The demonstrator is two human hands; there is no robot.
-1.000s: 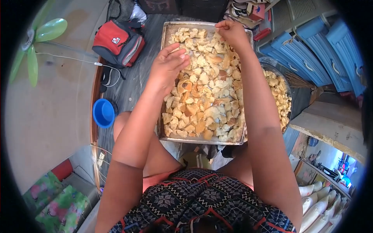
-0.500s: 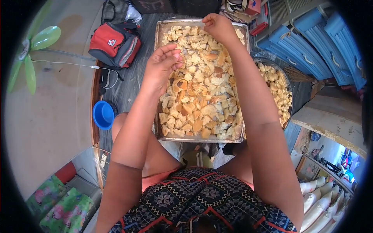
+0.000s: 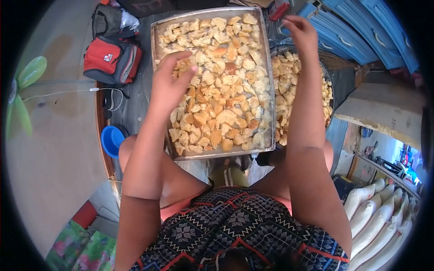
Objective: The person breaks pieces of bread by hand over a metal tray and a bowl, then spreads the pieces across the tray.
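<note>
Torn bread pieces [image 3: 226,118], pale with some brown crusts, cover a large metal baking tray [image 3: 221,155] in front of me. My left hand [image 3: 171,83] hovers above the tray's left side, thumb and fingers apart, with nothing seen in it. Off the tray's far right corner, my right hand [image 3: 303,36] is raised near the far rim of a round basin. Its fingers are loosely bent and apart, and no object shows in them. More bread chunks [image 3: 285,86] fill that basin, partly hidden under my right forearm.
Blue drawer fronts [image 3: 348,34] stand at the far right. A red and grey backpack [image 3: 108,58] and a blue tub [image 3: 113,140] lie to the left. White filled bags [image 3: 373,212] are stacked at the lower right. A green-bladed fan [image 3: 31,72] is at the far left.
My right hand has moved right, from above the tray's far edge to beyond its corner. The left hand has shifted slightly left and its fingers have spread. The view has turned a little right.
</note>
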